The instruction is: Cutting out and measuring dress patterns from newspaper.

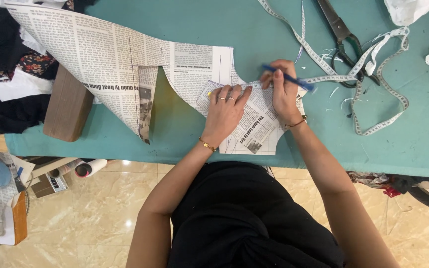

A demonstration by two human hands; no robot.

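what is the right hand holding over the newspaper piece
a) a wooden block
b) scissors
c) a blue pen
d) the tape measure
c: the right hand grips a blue pen above the small newspaper piece, while the scissors, tape measure and wooden block lie untouched on the teal table.

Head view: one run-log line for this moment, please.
left hand flat on small cut newspaper pattern piece | right hand grip on blue pen, tip at paper | grey tape measure beside
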